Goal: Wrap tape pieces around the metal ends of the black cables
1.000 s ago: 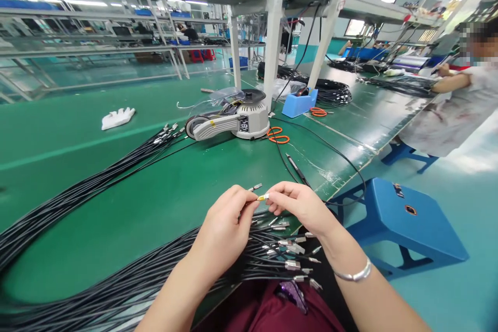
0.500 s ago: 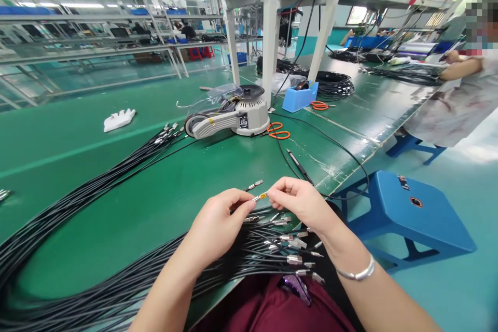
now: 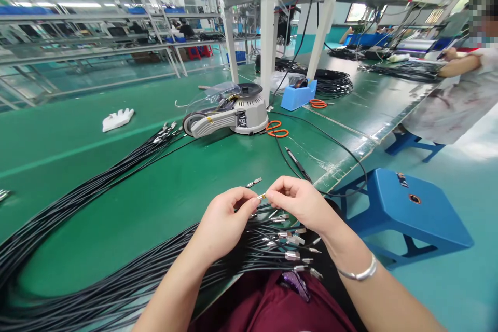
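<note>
Above the near cable ends, my left hand [image 3: 229, 220] pinches a small metal connector [image 3: 261, 197] between thumb and fingers. From the right, my right hand [image 3: 298, 201] closes its thumb and forefinger on a bit of yellow tape [image 3: 264, 195] at that connector, so the fingertips nearly meet. Under both hands lies a thick bundle of black cables [image 3: 155, 254] with metal plugs [image 3: 291, 255] fanned toward my lap. Another metal connector [image 3: 254, 182] rests on the green table just beyond my fingers.
A round tape dispenser [image 3: 249, 114], orange scissors [image 3: 277, 128] and a black pen-like tool [image 3: 298, 163] sit ahead. A white glove [image 3: 118, 120] lies at left, a blue tape holder [image 3: 299, 96] farther back. To the right are a blue stool [image 3: 424, 207] and a seated person [image 3: 447, 104].
My left fingertips have moved slightly right along the connector, closer to my right fingertips. Less of the yellow tape shows. The view has shifted a little.
</note>
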`<state>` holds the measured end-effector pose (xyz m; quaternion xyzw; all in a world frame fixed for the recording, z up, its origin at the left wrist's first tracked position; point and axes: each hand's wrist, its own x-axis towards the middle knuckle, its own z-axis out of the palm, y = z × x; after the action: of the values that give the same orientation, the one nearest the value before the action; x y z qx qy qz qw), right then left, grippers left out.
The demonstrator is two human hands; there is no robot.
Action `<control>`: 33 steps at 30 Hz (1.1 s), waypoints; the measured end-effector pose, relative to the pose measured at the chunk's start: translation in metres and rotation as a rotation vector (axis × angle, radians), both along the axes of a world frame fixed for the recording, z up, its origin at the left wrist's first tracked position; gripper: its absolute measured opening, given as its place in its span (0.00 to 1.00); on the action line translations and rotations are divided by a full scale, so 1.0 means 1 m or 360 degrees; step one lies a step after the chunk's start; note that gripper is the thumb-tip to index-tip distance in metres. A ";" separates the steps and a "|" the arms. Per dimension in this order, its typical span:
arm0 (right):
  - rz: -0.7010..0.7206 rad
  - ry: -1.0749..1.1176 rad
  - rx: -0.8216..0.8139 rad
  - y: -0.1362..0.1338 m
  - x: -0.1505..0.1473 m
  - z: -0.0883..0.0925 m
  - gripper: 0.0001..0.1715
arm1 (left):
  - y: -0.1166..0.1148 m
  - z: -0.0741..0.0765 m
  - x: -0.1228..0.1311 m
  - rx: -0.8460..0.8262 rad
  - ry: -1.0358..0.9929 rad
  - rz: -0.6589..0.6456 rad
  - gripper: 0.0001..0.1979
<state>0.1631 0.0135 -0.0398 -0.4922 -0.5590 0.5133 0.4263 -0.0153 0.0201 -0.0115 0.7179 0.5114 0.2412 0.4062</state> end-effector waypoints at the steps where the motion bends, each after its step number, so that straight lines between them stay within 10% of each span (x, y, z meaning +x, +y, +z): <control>1: 0.0011 -0.0003 -0.0005 0.000 0.001 0.000 0.12 | 0.000 -0.001 0.001 0.0040 0.0016 0.0005 0.12; 33: 0.0153 -0.0148 -0.0088 -0.006 0.007 -0.014 0.11 | 0.004 -0.001 0.000 0.0188 0.0341 -0.0219 0.13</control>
<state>0.1705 0.0072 -0.0539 -0.4996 -0.5868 0.5252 0.3610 -0.0153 0.0246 -0.0123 0.7956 0.4861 0.1644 0.3220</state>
